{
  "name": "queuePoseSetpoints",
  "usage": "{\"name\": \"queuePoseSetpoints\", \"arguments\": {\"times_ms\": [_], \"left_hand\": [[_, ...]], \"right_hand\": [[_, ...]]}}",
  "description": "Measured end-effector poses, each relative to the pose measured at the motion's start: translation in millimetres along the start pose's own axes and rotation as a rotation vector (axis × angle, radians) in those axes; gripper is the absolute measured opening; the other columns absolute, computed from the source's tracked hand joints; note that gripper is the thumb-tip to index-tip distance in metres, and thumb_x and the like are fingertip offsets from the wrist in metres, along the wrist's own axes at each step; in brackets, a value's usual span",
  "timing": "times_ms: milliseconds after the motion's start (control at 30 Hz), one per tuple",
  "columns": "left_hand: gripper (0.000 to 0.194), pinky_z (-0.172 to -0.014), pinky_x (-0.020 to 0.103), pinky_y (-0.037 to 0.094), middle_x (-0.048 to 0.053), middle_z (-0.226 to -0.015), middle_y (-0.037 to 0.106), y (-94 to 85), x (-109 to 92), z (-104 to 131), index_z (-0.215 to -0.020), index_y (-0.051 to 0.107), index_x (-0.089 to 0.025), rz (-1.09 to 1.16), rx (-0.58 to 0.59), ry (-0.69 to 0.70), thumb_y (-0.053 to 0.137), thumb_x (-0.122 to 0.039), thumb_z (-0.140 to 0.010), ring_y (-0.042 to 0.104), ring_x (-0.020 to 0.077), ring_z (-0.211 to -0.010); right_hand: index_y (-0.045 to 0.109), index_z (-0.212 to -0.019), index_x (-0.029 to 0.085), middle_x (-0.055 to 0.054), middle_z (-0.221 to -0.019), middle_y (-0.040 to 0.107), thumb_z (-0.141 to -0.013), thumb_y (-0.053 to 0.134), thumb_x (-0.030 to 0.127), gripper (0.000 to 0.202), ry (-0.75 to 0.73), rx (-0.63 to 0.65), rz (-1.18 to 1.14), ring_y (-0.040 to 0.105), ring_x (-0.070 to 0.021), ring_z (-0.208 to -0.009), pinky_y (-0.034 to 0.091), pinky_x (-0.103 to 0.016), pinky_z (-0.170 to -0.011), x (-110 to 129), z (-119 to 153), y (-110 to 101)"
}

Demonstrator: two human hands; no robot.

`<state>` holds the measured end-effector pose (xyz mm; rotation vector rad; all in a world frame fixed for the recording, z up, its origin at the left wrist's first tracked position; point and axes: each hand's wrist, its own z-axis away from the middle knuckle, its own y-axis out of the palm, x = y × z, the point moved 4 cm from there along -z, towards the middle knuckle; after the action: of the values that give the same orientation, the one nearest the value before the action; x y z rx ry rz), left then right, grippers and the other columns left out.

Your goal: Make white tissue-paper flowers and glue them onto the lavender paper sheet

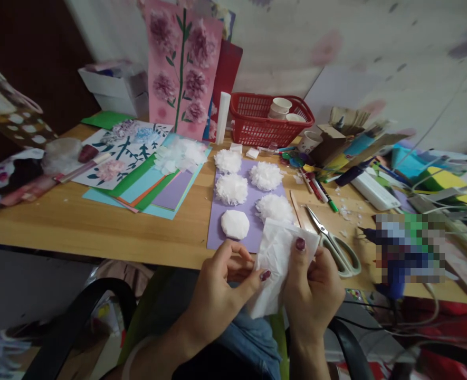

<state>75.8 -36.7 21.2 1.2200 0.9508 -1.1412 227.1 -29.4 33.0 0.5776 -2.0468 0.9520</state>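
A folded piece of white tissue paper [275, 264] is held up in front of the table's edge. My left hand [221, 287] pinches its left side between thumb and fingers. On its right side, my right hand [312, 290] grips it with the thumb flat on the front. Just beyond, a purple sheet [214, 232] bears several fluffy white paper pompoms [231, 189] in two columns. A flat, eight-sided white paper piece [235, 225] lies at its near left corner. The tissue partly covers the sheet's near right part.
Green-handled scissors [334, 243] lie right of the hands, near a blue glue gun [393, 279]. Markers [316, 184] are scattered behind. A red basket [253, 124] with paper cups stands at the back. Coloured sheets [170, 195] and a pink flower picture [183, 68] are on the left.
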Motion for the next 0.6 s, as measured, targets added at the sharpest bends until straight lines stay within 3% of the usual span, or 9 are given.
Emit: {"name": "queuePoseSetpoints", "arguments": {"times_ms": [267, 433, 600], "left_hand": [[0.028, -0.058, 0.019, 0.049, -0.002, -0.069, 0.07, -5.9, 12, 1, -0.077, 0.059, -0.02, -0.073, 0.024, -0.067, 0.079, -0.038, -0.077, 0.065, 0.0117, -0.064], [0.022, -0.069, 0.023, 0.053, 0.002, -0.082, 0.075, -4.7, 11, 2, -0.084, 0.065, -0.019, -0.054, 0.058, -0.061, 0.078, -0.035, -0.078, 0.069, 0.0153, -0.076], [0.018, -0.066, 0.022, 0.052, 0.001, -0.075, 0.07, -5.6, 11, 0, -0.076, 0.063, -0.018, -0.044, 0.038, -0.04, 0.074, -0.032, -0.082, 0.066, 0.0139, -0.072]], "right_hand": [[0.058, -0.074, 0.019, 0.008, -0.052, 0.045, -0.094, 0.06, 0.044, 0.032, -0.018, -0.027, -0.077, 0.037, -0.006, -0.043, 0.03, -0.02, -0.042, -2, 2, -1], [0.056, -0.072, 0.019, 0.008, -0.051, 0.044, -0.094, 0.061, 0.044, 0.034, -0.029, -0.039, -0.092, 0.038, -0.006, -0.043, 0.03, -0.02, -0.042, 1, 3, -2], [0.057, -0.073, 0.019, 0.009, -0.049, 0.041, -0.094, 0.061, 0.044, 0.033, -0.019, -0.042, -0.086, 0.035, -0.0061, -0.041, 0.027, -0.02, -0.04, -1, 5, -3]]}}
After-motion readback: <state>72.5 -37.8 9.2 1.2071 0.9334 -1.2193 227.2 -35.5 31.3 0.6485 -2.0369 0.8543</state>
